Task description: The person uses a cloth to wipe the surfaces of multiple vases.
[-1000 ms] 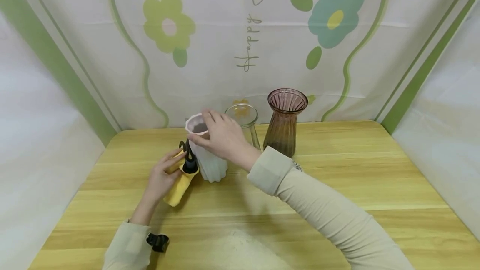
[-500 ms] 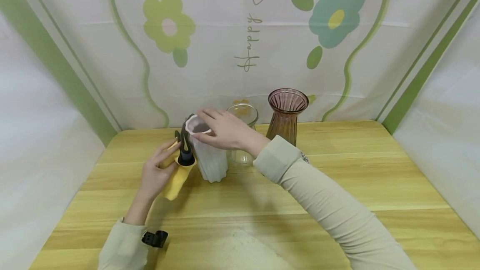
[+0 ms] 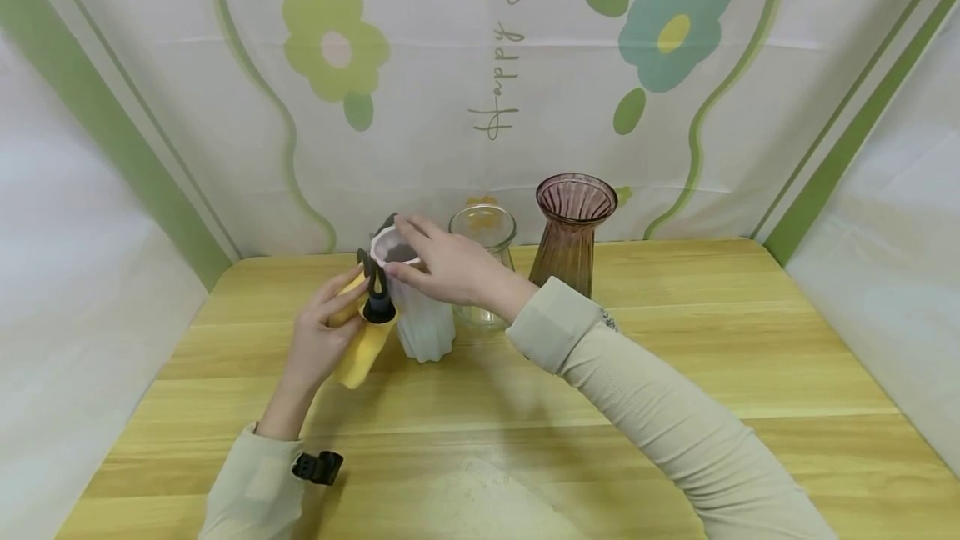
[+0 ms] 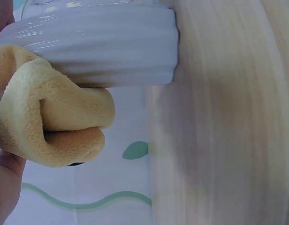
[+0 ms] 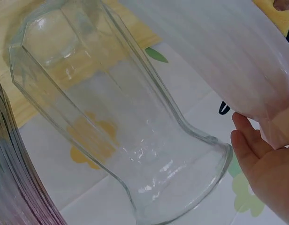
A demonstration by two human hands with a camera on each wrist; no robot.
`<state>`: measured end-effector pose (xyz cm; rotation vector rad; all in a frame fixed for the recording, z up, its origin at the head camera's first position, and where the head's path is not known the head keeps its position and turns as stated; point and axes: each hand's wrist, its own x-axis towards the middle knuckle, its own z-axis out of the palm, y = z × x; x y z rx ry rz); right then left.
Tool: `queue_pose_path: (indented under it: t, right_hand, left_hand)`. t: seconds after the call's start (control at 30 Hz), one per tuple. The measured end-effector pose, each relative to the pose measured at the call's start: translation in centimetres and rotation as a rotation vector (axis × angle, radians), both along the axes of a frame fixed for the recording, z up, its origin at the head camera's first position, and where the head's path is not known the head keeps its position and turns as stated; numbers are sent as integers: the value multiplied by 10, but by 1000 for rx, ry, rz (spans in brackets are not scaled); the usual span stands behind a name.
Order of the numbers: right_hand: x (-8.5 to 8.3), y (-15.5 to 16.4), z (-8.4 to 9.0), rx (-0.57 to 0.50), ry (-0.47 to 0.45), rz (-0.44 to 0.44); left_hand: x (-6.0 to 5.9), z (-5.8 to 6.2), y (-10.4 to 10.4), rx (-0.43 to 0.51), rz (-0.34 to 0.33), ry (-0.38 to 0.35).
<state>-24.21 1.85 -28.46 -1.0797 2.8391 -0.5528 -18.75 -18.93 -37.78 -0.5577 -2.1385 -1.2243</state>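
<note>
In the head view my left hand (image 3: 322,336) grips a yellow plush cloth (image 3: 362,357) that has a black collar and dark loops (image 3: 377,280) at its top. The cloth is against or close to the left side of a white fluted vase (image 3: 426,323), which stands upright. My right hand (image 3: 453,267) holds this vase at its scalloped rim, thumb on the near side and fingers on the far side. A dark piece shows behind the rim; what it belongs to is partly hidden. In the left wrist view the folded cloth (image 4: 55,108) overlaps the vase (image 4: 111,44).
Just right of the white vase stands a clear glass vase (image 3: 483,227), partly behind my right hand. Farther right is a purple-brown ribbed glass vase (image 3: 573,232), its lower part behind my sleeve. They stand on a wooden table (image 3: 675,340) before a printed backdrop (image 3: 435,65).
The left hand and the cloth have shifted slightly, first left, then back right and up. A dark piece has come into view behind the vase rim. The right hand keeps its hold.
</note>
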Motion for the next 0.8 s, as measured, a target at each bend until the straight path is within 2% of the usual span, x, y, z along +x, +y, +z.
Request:
queue_pose_path:
  t: [0.13, 0.33, 0.5, 0.63, 0.8]
  right_hand:
    - [2, 0, -1, -7, 7, -20]
    - [3, -1, -2, -10, 13, -46]
    - [4, -3, -3, -12, 26, -66]
    - [5, -3, -3, -4, 27, -79]
    - [4, -2, 0, 23, 5, -65]
  left_hand:
    - [2, -7, -1, -49, 19, -8]
    - [5, -25, -5, -168, 18, -23]
    - [5, -39, -7, -193, -3, -56]
    - [6, -44, -6, -183, -8, -104]
    - [8, -43, -6, -183, 11, -147]
